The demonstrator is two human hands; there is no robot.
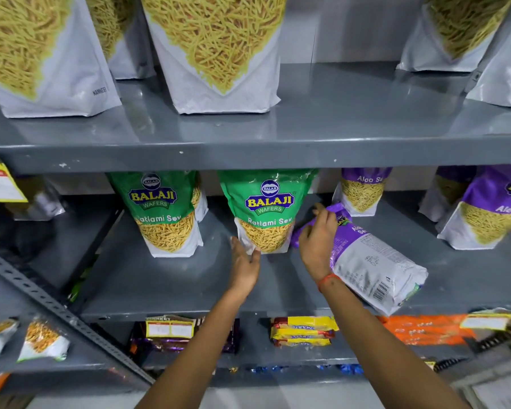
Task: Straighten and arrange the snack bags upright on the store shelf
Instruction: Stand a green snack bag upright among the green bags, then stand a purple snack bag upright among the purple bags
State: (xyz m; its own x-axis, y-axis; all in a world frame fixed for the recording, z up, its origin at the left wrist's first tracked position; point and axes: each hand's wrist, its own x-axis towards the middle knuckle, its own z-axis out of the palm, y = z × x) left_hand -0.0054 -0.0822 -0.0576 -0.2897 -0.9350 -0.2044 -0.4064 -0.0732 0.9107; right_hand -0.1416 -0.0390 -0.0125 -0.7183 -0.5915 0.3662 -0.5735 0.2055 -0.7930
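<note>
Two green Ratlami Sev bags stand upright on the middle shelf (189, 293): one at the left (163, 211), one at the centre (266, 208). My left hand (244, 262) touches the lower left corner of the centre green bag, fingers apart. A purple Aloo Sev bag (369, 258) lies tilted on its back to the right of it, barcode toward me. My right hand (317, 237) grips this lying bag at its purple top end. More purple Aloo Sev bags stand upright behind (363, 190) and at the far right (490, 214).
Large white sev bags (216, 51) stand on the upper shelf (337, 149). Below, the lower shelf holds yellow biscuit packs (303, 332), orange packets (425, 329) and dark packs. A slotted metal upright (56, 308) runs diagonally at the left, with small snack bags (42, 340) beyond it.
</note>
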